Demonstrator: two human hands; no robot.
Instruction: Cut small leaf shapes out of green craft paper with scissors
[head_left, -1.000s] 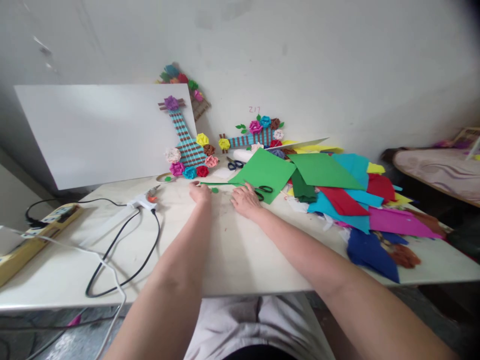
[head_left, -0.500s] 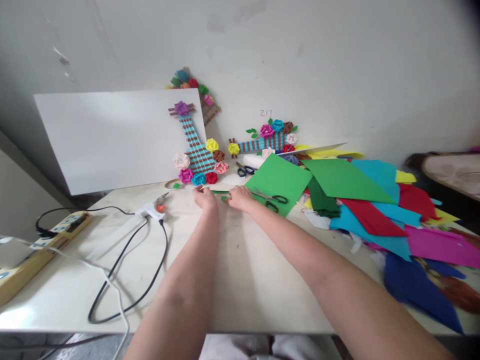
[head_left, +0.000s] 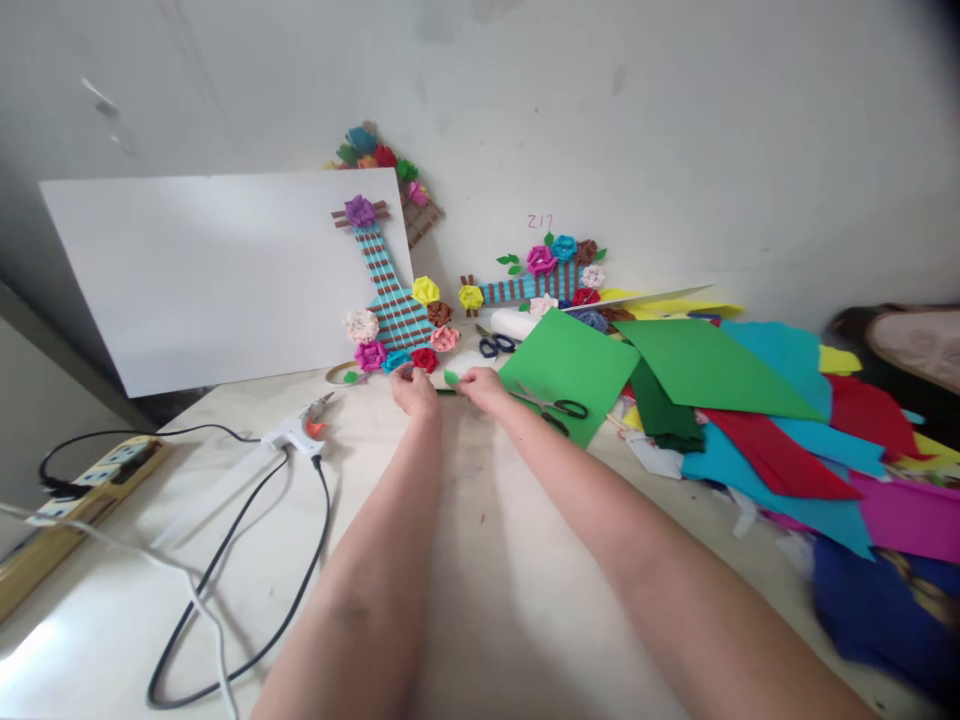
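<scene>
**Hands close in on the green leaf**

Well to the left of the left grip, a yellow power strip [head_left: 97, 470] lies at the edge of the pale surface [head_left: 480, 560]. A black cable [head_left: 247, 560] loops from it toward a white glue gun [head_left: 300, 432], which rests nearer the grip. Behind the gun, a white board [head_left: 217, 270] leans on the wall. Just beyond the left grip stands a woven blue-and-brown paper guitar ringed with paper flowers [head_left: 394, 300].

The left hand [head_left: 415, 390] has its fingers curled in narrow, close under those flowers. I cannot tell whether they pinch anything.

A second ago the hands lay apart along a thin dark green paper strip [head_left: 446, 391], and a small green leaf-shaped paper cutout [head_left: 451, 377] lay loose on the surface between them. The right hand [head_left: 484, 388] has since slid left. Its grip is now narrow and seems pinched on the right edge of the cutout, which stands just clear of the strip between the two grips. The gap between the hands has closed to little more than the cutout itself, so the work has moved from the strip to this one piece.

Just right of the right grip, a bright green paper sheet [head_left: 592, 360] carries black-handled scissors [head_left: 559, 405]. Blue-handled scissors [head_left: 496, 345] lie just beyond the grip. Farther right spreads a pile of green, blue, red, yellow and magenta paper sheets [head_left: 757, 440], untouched by either hand.
</scene>
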